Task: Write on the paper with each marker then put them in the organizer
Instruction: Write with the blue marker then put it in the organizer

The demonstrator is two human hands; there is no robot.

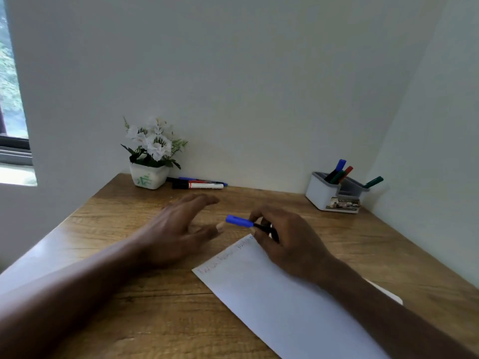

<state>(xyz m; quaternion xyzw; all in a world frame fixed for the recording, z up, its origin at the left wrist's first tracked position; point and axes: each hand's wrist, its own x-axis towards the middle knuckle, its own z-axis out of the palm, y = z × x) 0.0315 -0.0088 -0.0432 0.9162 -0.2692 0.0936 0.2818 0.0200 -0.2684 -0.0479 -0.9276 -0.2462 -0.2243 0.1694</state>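
Note:
My right hand (287, 237) grips a black marker with a blue cap (239, 221), cap pointing left, just above the far corner of the white paper (280, 299). Faint writing runs along the paper's top edge. My left hand (178, 229) hovers open to the left of the cap, fingers spread, thumb tip close to it. A grey and white organizer (334, 195) stands at the back right with several markers in it, blue, red and green capped. More markers (199, 184) lie against the back wall beside the flower pot.
A white pot of white flowers (150, 161) stands at the back left of the wooden desk (116, 218). Walls close the desk at the back and right. A window is at the far left.

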